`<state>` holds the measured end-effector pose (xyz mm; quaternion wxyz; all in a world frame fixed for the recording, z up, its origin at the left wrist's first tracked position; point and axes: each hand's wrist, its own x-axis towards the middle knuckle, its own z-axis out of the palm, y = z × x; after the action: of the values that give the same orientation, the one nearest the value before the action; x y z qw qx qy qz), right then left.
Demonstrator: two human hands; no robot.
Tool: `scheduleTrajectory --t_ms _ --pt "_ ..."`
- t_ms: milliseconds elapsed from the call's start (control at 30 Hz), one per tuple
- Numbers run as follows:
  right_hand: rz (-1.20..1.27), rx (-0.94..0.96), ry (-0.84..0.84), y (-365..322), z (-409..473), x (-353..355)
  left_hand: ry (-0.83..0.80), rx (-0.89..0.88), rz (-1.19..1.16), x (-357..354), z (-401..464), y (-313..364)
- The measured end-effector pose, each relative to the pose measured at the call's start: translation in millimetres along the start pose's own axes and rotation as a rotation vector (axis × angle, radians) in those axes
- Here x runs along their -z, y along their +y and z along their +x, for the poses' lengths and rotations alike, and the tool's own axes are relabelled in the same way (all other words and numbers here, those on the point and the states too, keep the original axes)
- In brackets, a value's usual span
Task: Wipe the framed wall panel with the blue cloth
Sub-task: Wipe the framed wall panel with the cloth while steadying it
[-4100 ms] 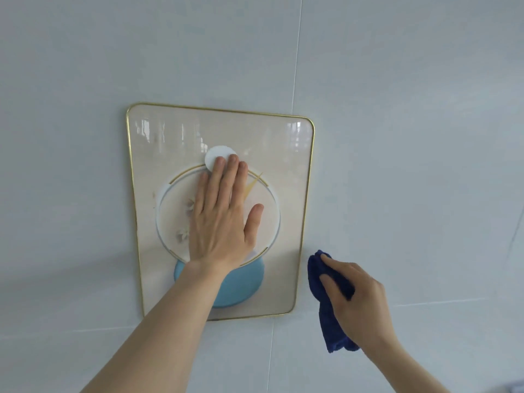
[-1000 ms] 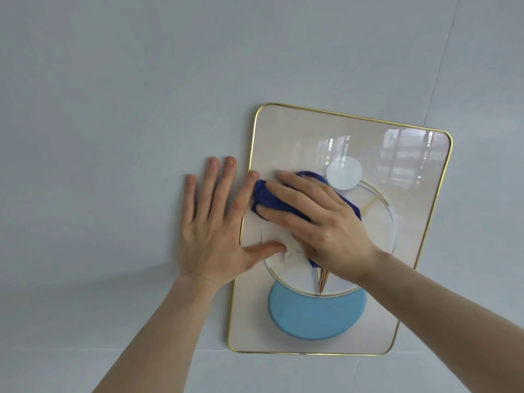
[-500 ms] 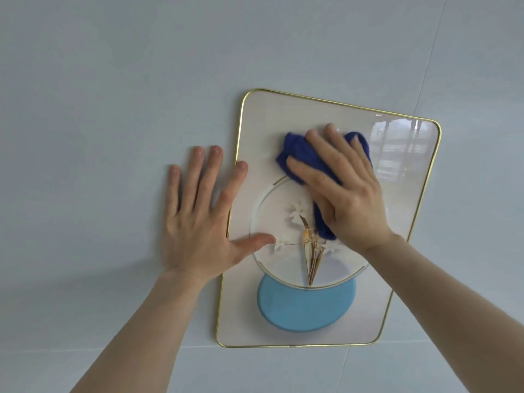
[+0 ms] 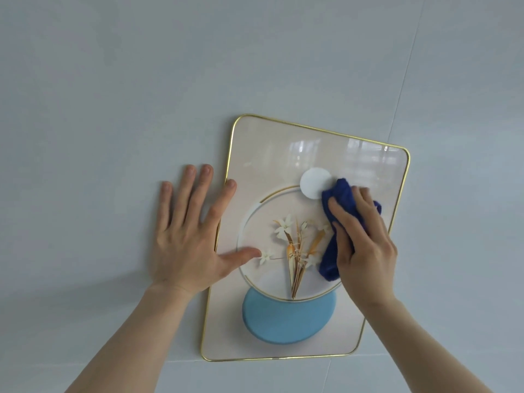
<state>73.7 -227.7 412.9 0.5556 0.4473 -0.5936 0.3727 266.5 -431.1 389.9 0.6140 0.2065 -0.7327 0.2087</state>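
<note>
- Background: pale grey tiled wall (image 4: 113, 80), thin grout lines, one running vertically at upper right, one horizontal near the bottom.
- Framed wall panel (image 4: 269, 143) hangs flat on the wall, right of centre. Portrait format, long axis roughly vertical, top leaning slightly right in the head view. Thin gold frame, rounded corners, glossy face with window reflections in the upper right.
- Artwork: white disc (image 4: 313, 182) near the top, large gold-edged ring around pale flowers with orange stems (image 4: 295, 251), light blue oval (image 4: 286, 321) at the bottom. No readable text, brand or label anywhere.
- Blue cloth (image 4: 330, 259): dark blue, bunched, pressed on the right half of the panel just right of the flowers, top end touching the white disc's lower right edge.
- Right hand (image 4: 365, 251): palm down on the cloth, fingers curled over its top, thumb along its left side, clamping it against the panel. Forearm enters from lower right.
- Left hand (image 4: 187, 242): flat, fingers spread wide, holding nothing. Palm and three fingers on the wall left of the panel; index tip crosses the gold frame, thumb lies on the panel face pointing at the flowers. Forearm enters from lower left.
</note>
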Motion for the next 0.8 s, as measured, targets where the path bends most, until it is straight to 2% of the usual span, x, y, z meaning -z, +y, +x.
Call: scheduleTrajectory --t_ms 333,567,667,800 --pt "-0.029 -0.027 -0.102 -7 2 36 -0.058 0.020 -0.051 5 1 0" --pt "-0.046 -0.336 -0.561 15 -49 92 -0.175 0.078 -0.318 30 7 -1" --pt "-0.041 -0.515 -0.769 20 -65 117 -0.228 0.189 -0.448 53 6 7" --pt "0.036 -0.696 -1.003 22 -79 139 -0.225 0.227 -0.485 82 -12 38"
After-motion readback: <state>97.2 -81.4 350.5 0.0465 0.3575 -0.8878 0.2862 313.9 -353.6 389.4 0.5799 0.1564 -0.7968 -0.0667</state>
